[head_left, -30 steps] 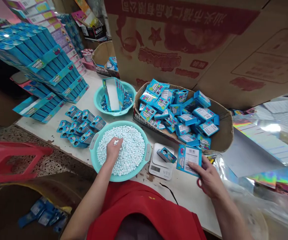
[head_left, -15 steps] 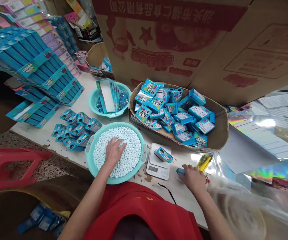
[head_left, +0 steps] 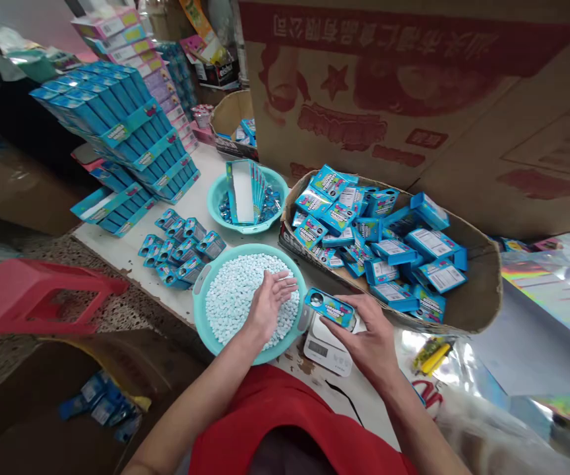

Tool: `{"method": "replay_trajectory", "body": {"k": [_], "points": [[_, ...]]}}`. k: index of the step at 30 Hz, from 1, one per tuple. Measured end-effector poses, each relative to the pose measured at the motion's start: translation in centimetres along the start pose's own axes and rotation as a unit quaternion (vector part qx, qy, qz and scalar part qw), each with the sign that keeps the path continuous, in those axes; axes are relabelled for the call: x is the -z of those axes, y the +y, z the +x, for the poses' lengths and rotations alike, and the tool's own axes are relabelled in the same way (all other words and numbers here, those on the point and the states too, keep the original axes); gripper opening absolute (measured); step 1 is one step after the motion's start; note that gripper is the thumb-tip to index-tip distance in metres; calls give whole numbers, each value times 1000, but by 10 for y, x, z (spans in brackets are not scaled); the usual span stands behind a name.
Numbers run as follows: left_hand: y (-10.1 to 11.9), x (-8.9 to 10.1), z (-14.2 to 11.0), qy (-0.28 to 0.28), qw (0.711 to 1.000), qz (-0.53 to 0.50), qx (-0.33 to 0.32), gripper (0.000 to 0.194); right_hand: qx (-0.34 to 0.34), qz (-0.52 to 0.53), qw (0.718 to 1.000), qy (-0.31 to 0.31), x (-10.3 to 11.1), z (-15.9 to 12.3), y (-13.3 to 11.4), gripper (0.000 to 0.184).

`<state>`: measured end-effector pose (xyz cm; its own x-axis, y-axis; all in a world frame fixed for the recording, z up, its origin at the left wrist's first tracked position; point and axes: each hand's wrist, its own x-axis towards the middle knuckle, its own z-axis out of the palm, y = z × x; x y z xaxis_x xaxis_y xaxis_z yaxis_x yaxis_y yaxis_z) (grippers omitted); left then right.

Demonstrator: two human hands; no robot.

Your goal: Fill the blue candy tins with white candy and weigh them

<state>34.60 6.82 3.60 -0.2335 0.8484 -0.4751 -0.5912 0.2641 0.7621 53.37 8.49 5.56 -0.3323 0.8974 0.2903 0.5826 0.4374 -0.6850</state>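
Observation:
My right hand (head_left: 371, 336) grips a small blue candy box (head_left: 332, 309), its round window facing up. It is held over the white kitchen scale (head_left: 328, 349), which it partly covers. My left hand (head_left: 269, 305) is above the turquoise basin (head_left: 200, 316) of small white candies (head_left: 233, 297), fingers stretched toward the box. Whether any candies lie in its palm I cannot tell. Left of the basin, several small blue boxes (head_left: 186, 251) stand grouped on the table.
A cut-down carton (head_left: 477, 284) of blue boxes lies behind the scale. Red-handled scissors (head_left: 431, 396) and a yellow cutter (head_left: 434, 359) are at right. Stacked display boxes (head_left: 131, 138) rise at left, near a second turquoise basin (head_left: 216, 211) and a red stool (head_left: 32, 290).
My right hand has moved left from beside the yellow cutter and lifted the blue candy box off the scale. My left hand has turned from palm-down in the candies. The view has shifted left.

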Motion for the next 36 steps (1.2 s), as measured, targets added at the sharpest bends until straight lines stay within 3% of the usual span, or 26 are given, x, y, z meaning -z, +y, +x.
{"method": "replay_trajectory", "body": {"k": [3, 7, 12, 15, 20, 23, 26, 29, 33, 36], "points": [[6, -12, 0, 16, 990, -135, 46, 52, 60, -47, 996, -56, -11, 19, -20, 26], [4, -7, 7, 70, 975, -204, 50, 29, 57, -83, 991, -86, -35, 26, -18, 28], [2, 6, 9, 99, 967, -220, 84, 23, 70, -75, 991, -90, -32, 24, -25, 28], [3, 5, 8, 92, 969, -219, 66, 24, 82, -93, 988, -88, -30, 26, -32, 28], [2, 1, 7, 102, 968, -225, 53, 18, 41, -96, 989, -103, -40, 28, -27, 31], [1, 7, 9, 126, 964, -227, 66, 14, 13, -28, 994, -103, -39, 26, -24, 34], [-3, 20, 10, 129, 978, -163, 25, 15, -25, 99, 991, -90, -29, 23, -22, 33], [-5, 36, 10, 90, 994, 28, -55, 12, -86, 165, 982, -35, -19, 20, -17, 35], [7, 49, 1, 60, 956, 245, -150, 41, -103, 149, 983, -3, -23, 23, -14, 37], [29, 47, -15, -43, 940, 285, -182, 59, -76, 160, 984, -23, -39, 25, -25, 36]]}}
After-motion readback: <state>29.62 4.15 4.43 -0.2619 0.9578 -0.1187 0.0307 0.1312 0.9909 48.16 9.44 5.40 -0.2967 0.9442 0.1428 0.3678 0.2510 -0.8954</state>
